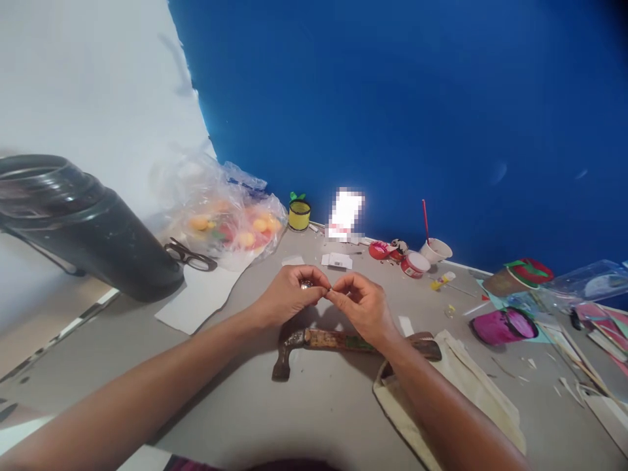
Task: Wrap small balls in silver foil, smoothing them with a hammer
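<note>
Above the hammer, my left hand point(294, 294) and my right hand point(366, 304) meet fingertip to fingertip. Both are closed in a pinch, with a tiny dark piece between them, too small to name. Inside the curled fingers of my left hand shows a small shiny silver thing point(306, 284), mostly hidden. The claw hammer point(326, 339) lies flat on the grey table point(235, 405), its head to the left. My right wrist passes over its handle end. Under my right forearm is a folded cream cloth point(461, 373).
A large dark flask point(112, 229) stands at left beside glasses point(193, 256) and white paper point(206, 297). Along the back are a plastic bag point(235, 216), a yellow cup point(299, 216), paint pots point(415, 264) and a white cup point(436, 251). A magenta cup point(505, 326) lies among scraps at right.
</note>
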### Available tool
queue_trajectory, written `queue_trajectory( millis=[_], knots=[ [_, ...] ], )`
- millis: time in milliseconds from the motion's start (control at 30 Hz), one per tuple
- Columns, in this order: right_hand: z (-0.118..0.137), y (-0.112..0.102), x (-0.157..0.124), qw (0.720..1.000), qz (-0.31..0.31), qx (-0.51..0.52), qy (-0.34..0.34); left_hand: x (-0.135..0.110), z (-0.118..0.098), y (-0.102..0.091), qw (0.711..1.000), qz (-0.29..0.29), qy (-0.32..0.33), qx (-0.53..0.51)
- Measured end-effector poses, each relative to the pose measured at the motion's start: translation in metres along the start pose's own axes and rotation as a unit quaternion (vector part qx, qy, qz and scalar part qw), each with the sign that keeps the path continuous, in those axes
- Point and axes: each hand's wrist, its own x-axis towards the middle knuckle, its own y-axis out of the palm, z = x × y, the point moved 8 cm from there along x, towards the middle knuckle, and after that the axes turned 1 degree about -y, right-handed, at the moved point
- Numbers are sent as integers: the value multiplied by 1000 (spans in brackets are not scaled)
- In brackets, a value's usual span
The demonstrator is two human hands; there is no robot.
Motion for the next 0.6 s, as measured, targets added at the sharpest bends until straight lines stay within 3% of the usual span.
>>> queue_trajectory(
  millis=[133,233,333,467,600],
  knots=[
    [-4,2,4,999,24,25,26,-4,-2,3,997,-27,62,28],
    [-6,3,6,999,34,22,32,-4,4,5,998,-8,61,0],
    [-7,0,8,1000,19,-8,19,-2,14,12,994,47,27,-95],
    [-7,-6,9,999,-8,-39,3,0,21,19,960,109,-12,-257],
    [-11,-17,10,997,-57,36,22,-1,20,19,942,121,-12,-313]
  ],
)
